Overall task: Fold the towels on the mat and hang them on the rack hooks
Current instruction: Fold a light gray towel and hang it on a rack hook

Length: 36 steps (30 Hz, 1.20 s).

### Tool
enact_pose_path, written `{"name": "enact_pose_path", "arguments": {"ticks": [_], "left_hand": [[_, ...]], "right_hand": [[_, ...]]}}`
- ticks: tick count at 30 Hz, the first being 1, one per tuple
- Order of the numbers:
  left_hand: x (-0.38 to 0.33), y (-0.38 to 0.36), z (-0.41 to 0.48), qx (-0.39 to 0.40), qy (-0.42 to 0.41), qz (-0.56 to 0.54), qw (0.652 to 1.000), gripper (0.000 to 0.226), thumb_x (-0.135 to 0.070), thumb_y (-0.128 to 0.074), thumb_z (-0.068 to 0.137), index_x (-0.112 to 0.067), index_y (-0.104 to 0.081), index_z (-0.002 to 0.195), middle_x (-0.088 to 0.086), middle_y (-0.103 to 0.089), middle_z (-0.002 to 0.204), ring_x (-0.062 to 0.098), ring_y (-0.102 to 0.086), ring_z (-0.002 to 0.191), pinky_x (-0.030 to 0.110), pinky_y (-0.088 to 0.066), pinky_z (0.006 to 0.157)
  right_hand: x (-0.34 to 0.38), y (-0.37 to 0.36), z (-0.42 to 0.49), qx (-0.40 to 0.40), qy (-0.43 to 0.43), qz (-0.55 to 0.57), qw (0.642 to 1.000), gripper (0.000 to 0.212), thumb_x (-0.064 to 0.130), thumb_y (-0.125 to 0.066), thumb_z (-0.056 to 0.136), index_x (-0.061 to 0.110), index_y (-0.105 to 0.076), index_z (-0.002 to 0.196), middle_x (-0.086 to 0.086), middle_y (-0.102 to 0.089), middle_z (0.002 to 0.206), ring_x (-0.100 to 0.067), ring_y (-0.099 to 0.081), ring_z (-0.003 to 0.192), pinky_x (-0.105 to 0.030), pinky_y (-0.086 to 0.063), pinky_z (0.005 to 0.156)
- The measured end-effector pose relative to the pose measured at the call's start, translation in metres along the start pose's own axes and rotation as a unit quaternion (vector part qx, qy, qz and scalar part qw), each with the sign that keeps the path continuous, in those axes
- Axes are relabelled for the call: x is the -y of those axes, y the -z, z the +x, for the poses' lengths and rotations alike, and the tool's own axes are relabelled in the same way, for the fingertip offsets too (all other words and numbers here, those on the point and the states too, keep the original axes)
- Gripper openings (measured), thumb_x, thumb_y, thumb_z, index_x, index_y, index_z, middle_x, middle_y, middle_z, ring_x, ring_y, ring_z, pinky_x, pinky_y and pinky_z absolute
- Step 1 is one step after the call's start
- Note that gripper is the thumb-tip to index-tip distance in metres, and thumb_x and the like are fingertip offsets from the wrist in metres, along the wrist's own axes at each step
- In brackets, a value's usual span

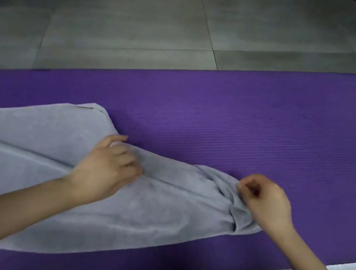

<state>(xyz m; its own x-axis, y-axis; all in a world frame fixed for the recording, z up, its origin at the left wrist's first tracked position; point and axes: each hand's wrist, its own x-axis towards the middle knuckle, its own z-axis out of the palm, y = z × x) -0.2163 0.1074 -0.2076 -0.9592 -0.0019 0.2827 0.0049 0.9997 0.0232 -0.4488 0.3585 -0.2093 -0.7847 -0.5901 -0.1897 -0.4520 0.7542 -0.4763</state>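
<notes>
Across mat (267,125), towel (28,158), left hand (104,169) gripping mid-edge, right hand (266,202) its end

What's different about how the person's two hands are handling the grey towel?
The left hand grips the towel near its middle, at the far edge; the right hand pinches its right end. Cloth by the left hand lies fairly smooth; by the right hand it is bunched into folds. Both hands are palm-down with curled fingers, holding the same towel on the purple mat.

Left end of towel (38,171) — out past the edge
</notes>
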Motion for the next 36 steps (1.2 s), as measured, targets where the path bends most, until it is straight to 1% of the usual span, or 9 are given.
{"name": "enact_pose_path", "arguments": {"ticks": [3,8,13,18,21,25,28,33,36], "left_hand": [[-0.01,-0.002,-0.026,0.139,0.025,-0.062,0.988,0.021,-0.033,-0.048,0.079,-0.029,-0.066,0.07,-0.011,-0.058,0.065,0.016,-0.06,0.064,0.036,-0.039,0.09],[-0.007,-0.017,0.007,0.14,0.202,-0.163,0.955,0.036,-0.04,-0.041,0.076,-0.02,-0.071,0.077,-0.004,-0.069,0.078,0.023,-0.065,0.07,0.036,-0.053,0.071],[0.009,-0.035,0.028,0.121,0.278,-0.135,0.943,0.047,-0.046,-0.037,0.078,-0.02,-0.073,0.094,0.001,-0.07,0.098,0.028,-0.065,0.09,0.04,-0.046,0.087],[0.021,-0.043,0.041,0.167,0.34,-0.054,0.924,0.032,-0.041,-0.054,0.09,-0.028,-0.062,0.118,-0.002,-0.058,0.123,0.024,-0.049,0.116,0.036,-0.026,0.102],[0.035,-0.048,0.036,0.213,0.371,-0.024,0.903,0.042,-0.044,-0.051,0.091,-0.027,-0.053,0.129,0.003,-0.053,0.132,0.027,-0.044,0.122,0.038,-0.026,0.104],[0.047,-0.049,0.024,0.134,0.338,-0.099,0.926,0.051,-0.049,-0.048,0.086,-0.017,-0.06,0.123,0.009,-0.062,0.123,0.029,-0.055,0.114,0.036,-0.04,0.096],[0.047,-0.046,0.018,0.2,0.303,-0.107,0.926,0.047,-0.051,-0.051,0.087,-0.021,-0.061,0.122,0.003,-0.064,0.12,0.024,-0.057,0.113,0.032,-0.041,0.096],[0.043,-0.046,0.007,0.269,0.276,-0.034,0.922,0.037,-0.047,-0.053,0.089,-0.03,-0.058,0.121,-0.005,-0.066,0.109,0.02,-0.057,0.107,0.03,-0.038,0.09],[0.044,-0.045,-0.002,0.263,0.279,-0.03,0.923,0.032,-0.047,-0.058,0.086,-0.032,-0.064,0.113,-0.002,-0.061,0.111,0.021,-0.052,0.109,0.031,-0.033,0.093]], "right_hand": [[-0.019,0.005,-0.013,0.192,-0.02,-0.177,0.965,0.018,0.032,-0.057,0.085,0.028,-0.062,0.069,0.004,-0.065,0.082,-0.02,-0.064,0.089,-0.03,-0.045,0.072],[0.003,-0.011,0.006,0.073,0.014,-0.137,0.988,0.014,0.031,-0.059,0.087,0.025,-0.071,0.089,-0.003,-0.071,0.093,-0.027,-0.065,0.093,-0.035,-0.048,0.078],[0.046,-0.035,0.03,0.178,-0.034,0.187,0.966,0.013,0.02,-0.063,0.09,0.018,-0.069,0.078,0.001,-0.068,0.078,-0.017,-0.061,0.073,-0.032,-0.05,0.076],[0.053,-0.057,0.04,0.225,0.016,-0.045,0.973,0.024,0.055,-0.065,0.077,0.032,-0.066,0.068,0.012,-0.063,0.073,-0.018,-0.062,0.09,-0.034,-0.048,0.082],[0.056,-0.057,0.021,0.196,0.033,0.016,0.98,0.011,0.044,-0.072,0.076,0.033,-0.07,0.072,0.014,-0.066,0.074,-0.012,-0.064,0.085,-0.035,-0.047,0.082],[0.044,-0.047,-0.033,0.009,0.265,-0.048,0.963,0.017,0.049,-0.058,0.072,0.038,-0.07,0.073,0.019,-0.061,0.067,-0.011,-0.055,0.065,-0.031,-0.037,0.068],[0.022,-0.058,-0.056,0.119,0.397,-0.146,0.898,0.031,0.055,-0.047,0.069,0.043,-0.07,0.087,0.021,-0.061,0.077,-0.008,-0.055,0.068,-0.026,-0.037,0.066],[0.047,-0.052,-0.05,0.134,0.226,0.066,0.963,0.023,0.045,-0.054,0.083,0.032,-0.072,0.091,0.011,-0.07,0.077,-0.007,-0.063,0.07,-0.029,-0.05,0.07],[0.064,-0.058,-0.026,0.125,0.129,0.023,0.983,0.041,0.048,-0.062,0.085,0.029,-0.062,0.121,0.01,-0.069,0.103,-0.011,-0.06,0.097,-0.032,-0.044,0.092]]}}
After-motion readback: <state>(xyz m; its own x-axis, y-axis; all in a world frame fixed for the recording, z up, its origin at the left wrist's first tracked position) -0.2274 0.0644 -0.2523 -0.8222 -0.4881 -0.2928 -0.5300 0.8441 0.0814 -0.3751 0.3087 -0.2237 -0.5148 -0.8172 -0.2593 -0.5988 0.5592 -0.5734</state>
